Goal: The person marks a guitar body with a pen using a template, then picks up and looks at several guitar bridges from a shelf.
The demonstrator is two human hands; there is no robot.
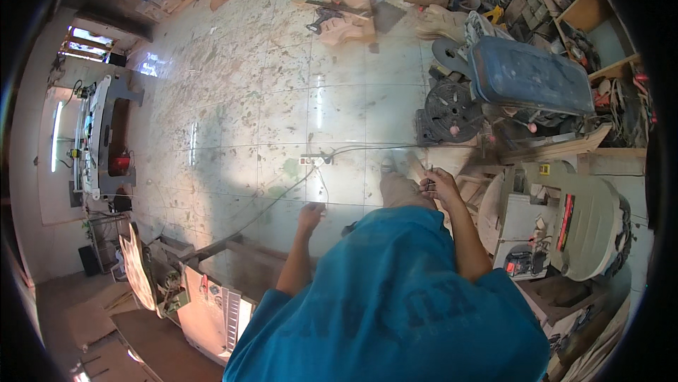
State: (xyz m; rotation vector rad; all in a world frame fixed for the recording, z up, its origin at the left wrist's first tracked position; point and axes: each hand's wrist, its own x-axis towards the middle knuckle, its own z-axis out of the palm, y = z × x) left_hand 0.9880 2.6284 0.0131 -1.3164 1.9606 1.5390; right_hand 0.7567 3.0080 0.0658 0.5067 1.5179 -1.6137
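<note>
My right hand (439,184) is in front of my body on the right, its fingers closed around a small dark object too small to name. A pale, blurred strip (415,165) shows just beyond those fingers; whether they touch it I cannot tell. My left hand (311,215) hangs lower and to the left over the tiled floor, its fingers loosely curled and apart, with nothing visible in them. Beyond it, a white power strip (316,161) lies on the floor with its cables. My leg and foot show between the hands.
A black round fan-like machine (450,111) and a blue-grey lidded bin (531,74) stand at the right. Ahead, tools lie on a wooden board (346,18). A plastic chair (593,226) is on the right, a wooden bench (205,304) at lower left. Cable (272,202) crosses the floor.
</note>
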